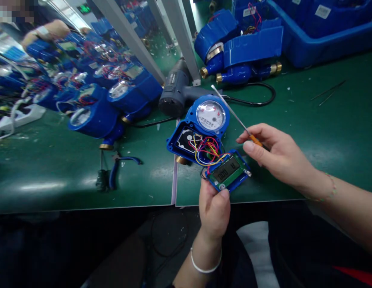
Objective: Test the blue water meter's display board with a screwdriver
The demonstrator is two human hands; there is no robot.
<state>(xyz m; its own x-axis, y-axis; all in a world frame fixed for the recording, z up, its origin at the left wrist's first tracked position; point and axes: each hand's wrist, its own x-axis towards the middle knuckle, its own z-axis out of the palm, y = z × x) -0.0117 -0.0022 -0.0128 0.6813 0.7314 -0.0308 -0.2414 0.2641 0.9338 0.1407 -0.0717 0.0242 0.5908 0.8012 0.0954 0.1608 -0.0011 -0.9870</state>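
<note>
My left hand (pixel 215 210) grips the lower edge of a display board (pixel 229 170), a green circuit board with an LCD in a blue frame. Red, yellow and white wires (pixel 211 150) run from it into the open housing of a blue water meter (pixel 194 120), whose round dial faces up. Between the thumb and fingers of my right hand (pixel 276 150) is the orange handle of a screwdriver (pixel 234 112). Its metal shaft slants up and left, the tip in the air beyond the dial. The screwdriver does not touch the board.
A grey heat gun or power tool (pixel 175 90) lies behind the meter by metal posts. More blue meters (pixel 97 114) stand left and at the back. Pliers (pixel 115 172) and a dark-handled screwdriver (pixel 101 180) lie left. A blue bin (pixel 324 48) is back right; another person's arm (pixel 47 32) is far left.
</note>
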